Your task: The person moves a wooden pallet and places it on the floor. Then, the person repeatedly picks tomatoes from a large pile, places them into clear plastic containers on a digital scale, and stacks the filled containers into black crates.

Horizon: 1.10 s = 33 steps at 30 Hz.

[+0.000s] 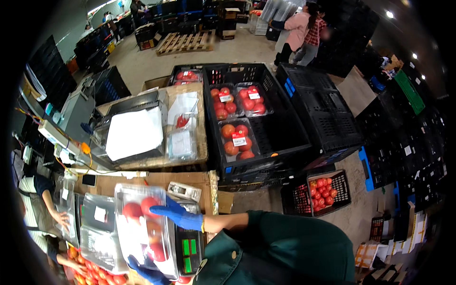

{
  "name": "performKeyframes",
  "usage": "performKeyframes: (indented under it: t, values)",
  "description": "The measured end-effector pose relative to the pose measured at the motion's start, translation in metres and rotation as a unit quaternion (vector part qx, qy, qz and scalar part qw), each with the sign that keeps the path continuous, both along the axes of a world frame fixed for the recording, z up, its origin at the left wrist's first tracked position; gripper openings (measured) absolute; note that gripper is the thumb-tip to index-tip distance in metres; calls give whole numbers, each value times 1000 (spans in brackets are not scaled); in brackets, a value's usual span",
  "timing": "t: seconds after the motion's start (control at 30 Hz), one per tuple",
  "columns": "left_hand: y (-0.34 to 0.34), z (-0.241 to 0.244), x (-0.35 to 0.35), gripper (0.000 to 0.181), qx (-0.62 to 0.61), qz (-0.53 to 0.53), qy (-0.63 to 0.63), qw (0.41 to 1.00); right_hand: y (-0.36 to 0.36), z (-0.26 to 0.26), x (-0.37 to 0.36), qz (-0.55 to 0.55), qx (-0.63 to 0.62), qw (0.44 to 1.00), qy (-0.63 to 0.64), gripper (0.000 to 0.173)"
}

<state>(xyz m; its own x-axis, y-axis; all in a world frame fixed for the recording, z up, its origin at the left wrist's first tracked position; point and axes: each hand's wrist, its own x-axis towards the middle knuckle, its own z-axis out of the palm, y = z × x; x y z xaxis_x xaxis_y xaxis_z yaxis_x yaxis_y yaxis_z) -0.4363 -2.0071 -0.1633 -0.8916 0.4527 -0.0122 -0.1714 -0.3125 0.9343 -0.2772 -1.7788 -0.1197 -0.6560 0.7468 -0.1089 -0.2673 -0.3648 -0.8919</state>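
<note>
A clear plastic clamshell box [158,228] holding several red tomatoes is held between my two hands, over a work table. My right hand [180,213], in a blue glove, grips its upper edge in the head view. At its lower edge is my left hand [146,272], also blue-gloved and partly cut off by the frame. Glare hides part of the contents. Beside the box, close to my jacket, is a weighing scale [188,247] with lit green displays. Empty clear clamshells [96,245] are stacked on the box's other side.
Loose tomatoes [96,274] lie at lower left, where a co-worker's hands [62,219] reach in. A black crate [285,135] contains three labelled tomato packs. A lower crate of tomatoes [322,192] stands on the floor. A white device [184,191] sits near my right hand.
</note>
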Motion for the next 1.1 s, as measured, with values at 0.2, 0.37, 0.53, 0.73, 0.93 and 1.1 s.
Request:
performKeyframes:
  t: [0.2,0.37,0.53,0.73,0.93,1.1]
  values:
    - [112,104,144,37,65,-68,-56,994,14,60,104,9,-42,994,100,93]
    - [128,143,177,33,77,-307,172,933,96,106,243,-49,-196,964,175,51]
    - [69,111,146,43,-43,-186,95,977,194,68,360,-82,-154,985,-2,67]
    - [2,67,138,42,-109,-140,27,984,262,-25,438,-165,-148,961,-167,52]
    - [-39,58,135,36,-153,-12,-8,988,284,-63,330,-369,362,694,-501,31]
    - [-47,63,136,27,-160,-14,-59,985,96,3,25,-9,469,868,-159,22]
